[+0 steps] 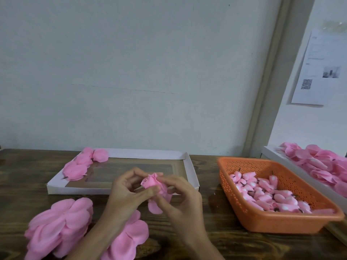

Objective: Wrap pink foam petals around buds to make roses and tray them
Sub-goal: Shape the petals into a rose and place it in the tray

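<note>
A pale wall [131, 72] backs a dark wooden table [22, 177]; a printed sheet [317, 72] is pinned up at the right.

In the head view, the only one, both hands meet above the table just in front of the white tray [78, 189]. The left hand [127, 192] has thumb and fingers curled round the half-made rose [153, 182]. The right hand [180, 196] pinches its outer petals from the other side. One loose petal [155, 208] hangs below the grip, not yet wrapped in.

The tray holds a few finished roses [80, 166] in its far left corner. Two stacks of petals [60, 226] lie near the table's front edge, partly under the left forearm. An orange basket [281, 224] of buds [266, 196] sits to the right, with a white box [270, 152] of more pink flowers beyond it.

The likely trouble is the hanging petal. If either pinch loosens while it is folded up, the wrapped layers could spring open, since foam tends to uncurl. Squeezing too hard could crease the petals or flatten the centre. The left forearm could also drag across the stacks and scatter petals off the edge.
</note>
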The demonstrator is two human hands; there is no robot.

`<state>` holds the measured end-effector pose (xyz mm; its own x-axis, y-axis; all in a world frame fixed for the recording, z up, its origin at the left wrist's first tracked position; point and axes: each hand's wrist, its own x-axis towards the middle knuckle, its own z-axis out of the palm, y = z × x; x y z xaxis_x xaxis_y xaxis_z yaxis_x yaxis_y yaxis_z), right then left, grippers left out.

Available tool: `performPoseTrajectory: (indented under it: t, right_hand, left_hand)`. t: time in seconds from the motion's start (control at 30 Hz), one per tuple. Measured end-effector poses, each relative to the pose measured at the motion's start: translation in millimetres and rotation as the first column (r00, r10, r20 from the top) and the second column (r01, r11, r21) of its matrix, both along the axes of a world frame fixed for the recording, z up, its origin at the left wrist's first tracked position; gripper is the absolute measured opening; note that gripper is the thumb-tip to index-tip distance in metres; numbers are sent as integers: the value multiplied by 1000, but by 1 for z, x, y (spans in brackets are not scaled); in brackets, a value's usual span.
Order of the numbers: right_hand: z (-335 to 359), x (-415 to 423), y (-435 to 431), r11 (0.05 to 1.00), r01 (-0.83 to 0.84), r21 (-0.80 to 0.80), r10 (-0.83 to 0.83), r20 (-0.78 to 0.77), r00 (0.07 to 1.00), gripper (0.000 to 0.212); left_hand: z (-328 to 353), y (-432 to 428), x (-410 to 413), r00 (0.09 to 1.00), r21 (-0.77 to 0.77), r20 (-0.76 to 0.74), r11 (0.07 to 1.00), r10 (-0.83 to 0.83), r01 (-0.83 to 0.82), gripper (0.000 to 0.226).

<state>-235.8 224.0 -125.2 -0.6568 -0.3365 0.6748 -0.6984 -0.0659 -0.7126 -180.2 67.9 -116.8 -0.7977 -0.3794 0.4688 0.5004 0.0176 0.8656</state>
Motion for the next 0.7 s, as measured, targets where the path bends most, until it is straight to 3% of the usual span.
performPoseTrajectory:
  t: [0.17, 0.23, 0.33, 0.43, 0.6, 0.7]
  right_hand:
    - [1, -5, 4, 998, 38, 45, -36, -41, 999, 41]
    - [5, -8, 6, 997, -67, 40, 62, 114, 992, 49]
    - [10, -14, 11, 985, -168, 39, 138, 402, 905, 60]
    - [14, -22, 16, 974, -208, 87, 126, 557, 821, 34]
    - [14, -23, 18, 968, -208, -140, 243, 726, 643, 22]
    - [14, -19, 17, 965, -123, -234, 259, 748, 611, 23]
  left_hand:
    - [1, -5, 0, 1000, 8, 10, 1000, -14, 14, 29]
    - [2, -7, 1, 1000, 21, 13, 1000, 7, -7, 24]
    - [4, -10, 1, 999, 50, 25, 998, 26, -27, 23]
    - [1, -14, -1, 998, 64, 28, 997, 47, -49, 34]
    - [1, -16, -1, 998, 50, 25, 997, 51, -53, 37]
    - [2, -14, 0, 997, 17, 40, 998, 62, -62, 40]
